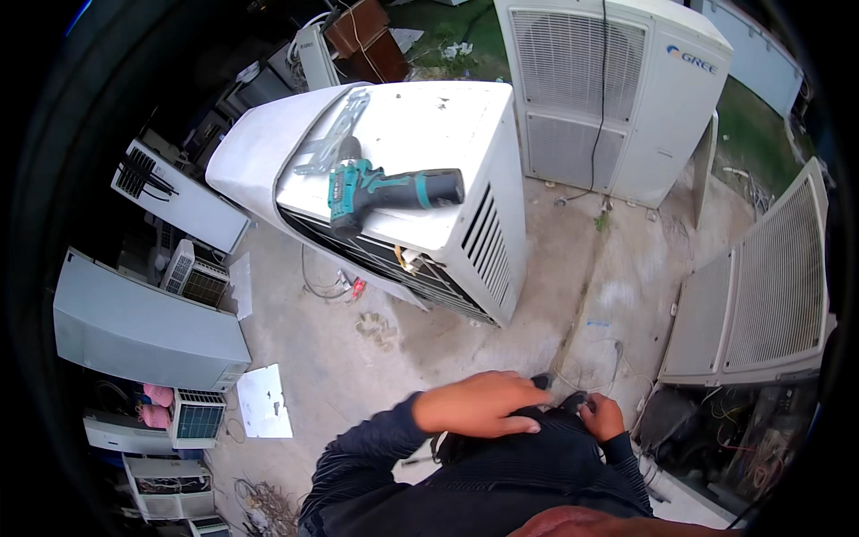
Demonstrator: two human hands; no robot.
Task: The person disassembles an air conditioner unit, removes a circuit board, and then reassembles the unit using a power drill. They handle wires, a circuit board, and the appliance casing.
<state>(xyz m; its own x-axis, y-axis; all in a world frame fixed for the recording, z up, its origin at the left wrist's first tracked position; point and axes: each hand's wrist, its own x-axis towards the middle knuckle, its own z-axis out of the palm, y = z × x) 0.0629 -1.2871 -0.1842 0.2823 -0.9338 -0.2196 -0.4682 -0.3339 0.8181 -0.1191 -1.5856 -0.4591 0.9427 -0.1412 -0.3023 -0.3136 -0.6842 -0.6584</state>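
My left hand lies across the front of my dark clothing, its fingers stretched out and apparently holding nothing. To its right, my right hand is closed at my waist, fingers curled against something dark that I cannot make out. Ahead stands a white outdoor air-conditioner unit with slatted sides. A teal and black cordless drill lies on its top, out of reach of both hands. Beside the drill is a clear, crumpled plastic-like strip. A white curved panel leans against the unit's left side.
A tall white outdoor unit stands at the back right, with a black cable hanging over it. A grilled panel is on the right. Several casings line the left. A white sheet and loose wires lie on the concrete floor.
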